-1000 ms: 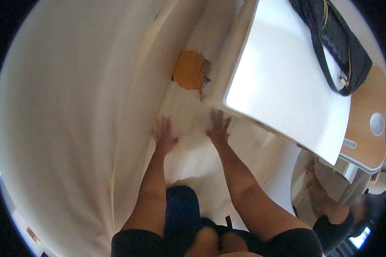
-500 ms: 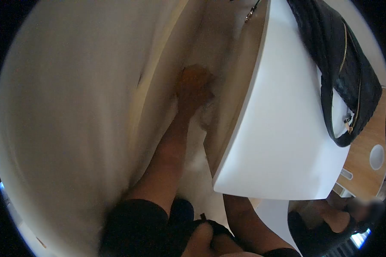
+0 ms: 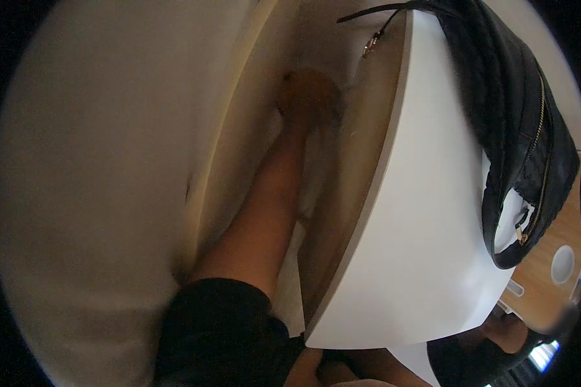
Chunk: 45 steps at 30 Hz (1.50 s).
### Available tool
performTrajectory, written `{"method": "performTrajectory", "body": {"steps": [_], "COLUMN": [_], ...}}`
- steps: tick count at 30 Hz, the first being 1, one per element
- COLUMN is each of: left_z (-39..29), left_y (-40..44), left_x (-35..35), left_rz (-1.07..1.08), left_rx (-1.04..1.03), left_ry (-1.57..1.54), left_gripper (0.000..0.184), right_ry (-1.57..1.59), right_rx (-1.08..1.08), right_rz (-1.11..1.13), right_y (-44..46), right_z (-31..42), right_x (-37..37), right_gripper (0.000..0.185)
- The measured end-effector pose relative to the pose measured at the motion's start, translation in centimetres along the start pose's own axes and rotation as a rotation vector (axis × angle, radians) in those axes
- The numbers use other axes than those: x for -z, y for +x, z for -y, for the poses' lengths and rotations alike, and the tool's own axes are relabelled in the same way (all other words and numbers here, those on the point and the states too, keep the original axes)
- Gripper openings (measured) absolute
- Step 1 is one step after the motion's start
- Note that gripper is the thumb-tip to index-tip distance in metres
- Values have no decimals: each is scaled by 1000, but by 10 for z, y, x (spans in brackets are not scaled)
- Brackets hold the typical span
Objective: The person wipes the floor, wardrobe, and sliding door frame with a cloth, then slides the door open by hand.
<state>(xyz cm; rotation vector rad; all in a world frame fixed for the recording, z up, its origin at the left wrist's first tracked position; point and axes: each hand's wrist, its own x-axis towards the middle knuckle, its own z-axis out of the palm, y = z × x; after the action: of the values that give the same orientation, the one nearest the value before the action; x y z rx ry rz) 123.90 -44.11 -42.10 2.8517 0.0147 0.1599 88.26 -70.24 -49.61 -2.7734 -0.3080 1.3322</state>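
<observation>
My left arm reaches down into the narrow gap between a pale upright surface (image 3: 110, 161) and a piece of furniture with a white top (image 3: 374, 271). My left hand (image 3: 311, 97) is at the far, dim end of this gap, close to the furniture's beige side (image 3: 361, 148). Its fingers are dark and blurred, so whether they hold anything is unclear. The white top's near corner covers most of my right arm, and my right hand is out of sight.
A black bag (image 3: 484, 84) with gold zips lies over the far part of the white top, its strap hanging into the gap. At right are a wooden table (image 3: 539, 293) with a round white dish (image 3: 562, 264) and another person (image 3: 478, 355) in dark clothing.
My left hand has moved farther up the gap. The camera view has shifted, so the white top and bag sit lower in view. More of my right arm is now covered.
</observation>
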Motion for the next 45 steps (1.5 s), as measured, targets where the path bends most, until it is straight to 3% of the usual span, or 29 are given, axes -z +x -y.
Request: {"method": "performTrajectory", "body": {"steps": [3, 10, 19, 27, 36, 45], "left_z": [5, 8, -8, -17, -5, 3], "left_y": [-16, -151, 8, 43, -37, -201], "left_x": [-6, -25, -15, -48, -54, -68], "left_rz": [22, 148, 19, 47, 68, 109], "left_rx": [13, 106, -7, 9, 51, 179], "left_ry": [-18, -21, 13, -5, -9, -54], "left_gripper": [38, 40, 42, 45, 47, 50], "right_ry": [0, 3, 26, 52, -2, -81], "right_rx": [-2, 5, 12, 32, 58, 100], "right_rz": [-6, -21, -13, -8, -45, -138], "right_y": [2, 3, 4, 5, 9, 28], "right_z": [2, -1, -3, 0, 2, 1], "right_x": [2, 2, 0, -10, -16, -17], "right_gripper": [111, 111, 112, 113, 114, 116]}}
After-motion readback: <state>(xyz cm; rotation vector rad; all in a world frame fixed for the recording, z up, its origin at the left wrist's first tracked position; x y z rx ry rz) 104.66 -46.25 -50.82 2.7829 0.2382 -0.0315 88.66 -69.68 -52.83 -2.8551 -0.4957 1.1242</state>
